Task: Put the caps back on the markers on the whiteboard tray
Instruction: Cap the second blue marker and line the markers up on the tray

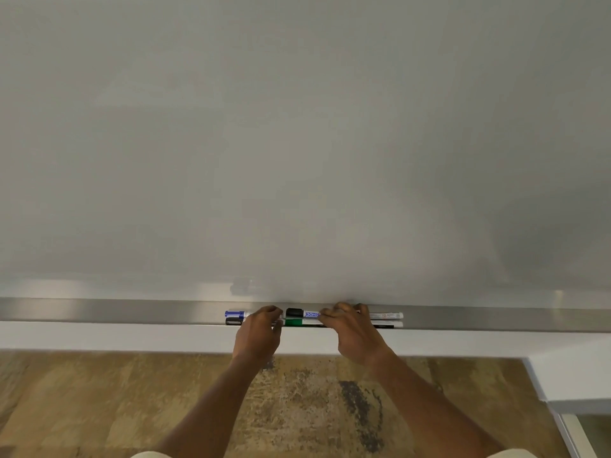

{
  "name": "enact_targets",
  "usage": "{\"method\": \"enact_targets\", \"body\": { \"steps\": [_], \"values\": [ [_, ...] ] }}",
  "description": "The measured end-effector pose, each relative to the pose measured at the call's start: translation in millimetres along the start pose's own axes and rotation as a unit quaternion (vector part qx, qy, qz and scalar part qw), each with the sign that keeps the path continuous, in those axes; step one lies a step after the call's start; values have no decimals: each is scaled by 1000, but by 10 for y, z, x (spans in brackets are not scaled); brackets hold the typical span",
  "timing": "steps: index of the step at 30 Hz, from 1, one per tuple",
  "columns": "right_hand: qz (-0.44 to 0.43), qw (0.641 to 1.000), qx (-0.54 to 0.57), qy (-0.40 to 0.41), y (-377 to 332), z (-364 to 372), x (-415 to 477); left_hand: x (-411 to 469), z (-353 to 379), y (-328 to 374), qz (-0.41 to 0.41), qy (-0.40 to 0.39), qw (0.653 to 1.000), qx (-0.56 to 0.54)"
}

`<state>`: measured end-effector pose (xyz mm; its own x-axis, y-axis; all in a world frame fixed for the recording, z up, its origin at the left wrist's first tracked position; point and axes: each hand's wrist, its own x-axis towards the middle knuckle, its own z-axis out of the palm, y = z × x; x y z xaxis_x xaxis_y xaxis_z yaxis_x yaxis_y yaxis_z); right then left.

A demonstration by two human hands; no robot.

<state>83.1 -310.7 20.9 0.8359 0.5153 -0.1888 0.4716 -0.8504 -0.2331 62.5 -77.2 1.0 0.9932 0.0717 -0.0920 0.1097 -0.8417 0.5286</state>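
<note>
Head view: our left hand (257, 328) curls its fingers (269, 313) over the markers on the metal tray (132, 310), and our right hand (352, 332) does likewise; whether either actually grips one we cannot tell. Between them lie a black-capped marker (302, 313) and a green-capped marker (297, 322); a blue-capped marker (235, 314) pokes out left, below the whiteboard (297, 143).

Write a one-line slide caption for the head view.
Both hands, left hand and right hand, reach the markers lying on the whiteboard tray.
</note>
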Motion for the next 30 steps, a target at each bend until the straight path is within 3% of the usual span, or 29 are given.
{"method": "enact_targets", "body": {
  "steps": [10,21,30],
  "values": [
    [-3,1000,2,8,-15,53,19,0,7,5,-3,1,1000,5],
    [68,988,111,78,51,51,-108,-42,-33,-13,-28,-1,999,-25],
    [49,996,71,32,-79,40,-58,-120,-52,7,-35,-4,999,-10]
  ]
}}
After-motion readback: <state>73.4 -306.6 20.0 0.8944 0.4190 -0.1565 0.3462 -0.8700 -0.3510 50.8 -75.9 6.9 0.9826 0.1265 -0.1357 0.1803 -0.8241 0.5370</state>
